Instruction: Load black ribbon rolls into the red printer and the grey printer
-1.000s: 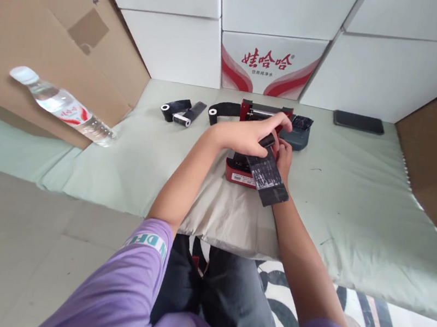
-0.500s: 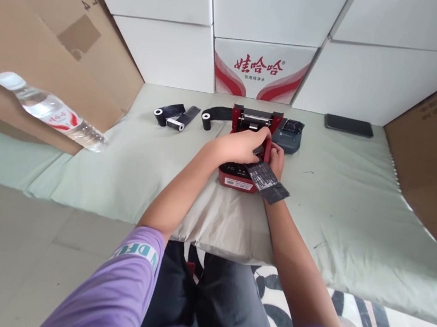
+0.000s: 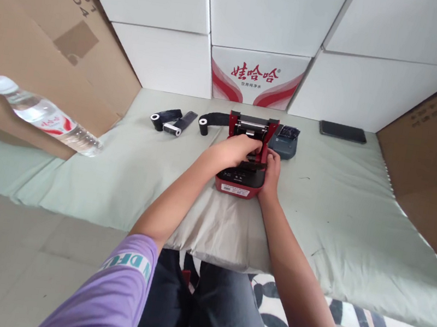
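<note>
The red-and-black device [image 3: 242, 177] sits mid-frame, its top part [image 3: 255, 120] raised, so the work looks unfinished. The left hand [image 3: 233, 151] dips inside, the right hand [image 3: 271, 173] flanks it; neither grip's closure can be told.

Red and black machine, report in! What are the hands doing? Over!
Left hand over open, plastic-looking red-and-black boxy machine, hiding part of its inside. Right hand against machine's right side. Dark blue-grey boxy device just beyond right hand.
</note>
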The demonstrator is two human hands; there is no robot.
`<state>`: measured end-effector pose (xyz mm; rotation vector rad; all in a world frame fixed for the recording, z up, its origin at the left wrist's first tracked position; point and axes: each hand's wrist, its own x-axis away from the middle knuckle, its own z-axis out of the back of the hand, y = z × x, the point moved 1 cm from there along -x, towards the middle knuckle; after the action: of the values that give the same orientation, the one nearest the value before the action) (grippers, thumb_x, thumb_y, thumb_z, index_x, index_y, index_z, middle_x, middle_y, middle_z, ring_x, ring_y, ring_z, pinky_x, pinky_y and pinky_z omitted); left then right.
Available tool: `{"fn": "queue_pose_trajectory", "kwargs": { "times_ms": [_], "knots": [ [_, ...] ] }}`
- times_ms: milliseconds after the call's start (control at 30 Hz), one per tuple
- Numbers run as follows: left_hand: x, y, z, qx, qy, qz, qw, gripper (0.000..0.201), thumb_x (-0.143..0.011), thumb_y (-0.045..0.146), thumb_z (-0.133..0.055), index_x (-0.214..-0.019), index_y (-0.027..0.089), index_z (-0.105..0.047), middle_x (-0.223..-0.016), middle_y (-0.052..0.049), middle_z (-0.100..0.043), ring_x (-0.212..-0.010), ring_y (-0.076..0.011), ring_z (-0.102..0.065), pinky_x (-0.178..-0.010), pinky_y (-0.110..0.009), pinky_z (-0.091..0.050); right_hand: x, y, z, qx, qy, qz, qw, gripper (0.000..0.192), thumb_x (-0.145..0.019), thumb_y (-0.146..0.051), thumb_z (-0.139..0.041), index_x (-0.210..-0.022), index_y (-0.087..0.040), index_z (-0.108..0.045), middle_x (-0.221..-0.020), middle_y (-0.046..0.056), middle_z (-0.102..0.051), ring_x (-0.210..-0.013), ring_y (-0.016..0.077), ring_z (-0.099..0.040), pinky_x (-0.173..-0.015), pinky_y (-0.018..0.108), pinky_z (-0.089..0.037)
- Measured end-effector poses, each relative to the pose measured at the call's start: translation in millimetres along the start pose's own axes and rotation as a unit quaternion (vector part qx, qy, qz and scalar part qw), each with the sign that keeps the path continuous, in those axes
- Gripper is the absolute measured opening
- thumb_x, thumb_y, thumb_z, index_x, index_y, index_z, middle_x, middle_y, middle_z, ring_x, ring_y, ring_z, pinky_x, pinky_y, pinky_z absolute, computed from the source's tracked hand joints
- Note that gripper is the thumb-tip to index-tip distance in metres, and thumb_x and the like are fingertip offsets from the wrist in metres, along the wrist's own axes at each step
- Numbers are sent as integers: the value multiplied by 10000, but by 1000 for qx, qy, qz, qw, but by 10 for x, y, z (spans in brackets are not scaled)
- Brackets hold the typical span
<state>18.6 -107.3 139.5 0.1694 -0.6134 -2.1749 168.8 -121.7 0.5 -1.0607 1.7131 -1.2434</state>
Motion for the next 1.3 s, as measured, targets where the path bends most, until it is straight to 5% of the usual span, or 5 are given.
{"fn": "queue_pose_trajectory", "kwargs": {
  "times_ms": [300, 600, 700, 867, 1300],
  "knots": [
    [-176, -181, -86, -53, -19, -7, 998, 183, -832, 178, -621, -981, 196, -725, -1049, -72, -796, -918, -220, -693, -761, -322, -481, 13, -6, -5, -4, 0, 6, 1000, 443, -899, -636, -620, -1140, -266, -660, -1217, 58, -726, -1175, 243, -684, -1163, 479, -525],
    [295, 74, 429, 14, -72, 10, 997, 427, -933, 626, -654, -965, 236, -826, -1004, -41, -840, -860, -213, -743, -697, -295, -475, -48, -73, -3, -40, -59, 15, 997, 681, -859, -731, -654, -1387, -305, -604, -1606, 91, -598, -1491, 279, -577, -1269, 519, -474],
    [442, 113, 509, -22, -77, -20, 997, 312, -819, 476, -807, -1040, 261, -856, -1051, -22, -853, -905, -216, -756, -748, -288, -496, -93, -94, -3, -79, -93, 1, 993, 755, -854, -760, -652, -1483, -355, -551, -1749, 54, -473, -1549, 290, -545, -1273, 570, -481],
    [510, 162, 503, -50, -30, -25, 998, 222, -852, 223, -659, -927, 256, -865, -920, -10, -840, -804, -192, -730, -718, -308, -468, -118, -123, 7, -104, -126, -2, 987, 757, -852, -748, -683, -1500, -380, -552, -1788, 23, -423, -1558, 294, -550, -1267, 596, -497],
    [641, 285, 583, -47, 22, -19, 998, 230, -901, 224, -649, -949, 258, -871, -978, -2, -851, -858, -191, -742, -784, -307, -504, -150, -145, 53, -39, -133, 62, 988, 730, -851, -689, -732, -1505, -394, -597, -1693, 10, -521, -1630, 299, -443, -1393, 585, -320]
  ]
}}
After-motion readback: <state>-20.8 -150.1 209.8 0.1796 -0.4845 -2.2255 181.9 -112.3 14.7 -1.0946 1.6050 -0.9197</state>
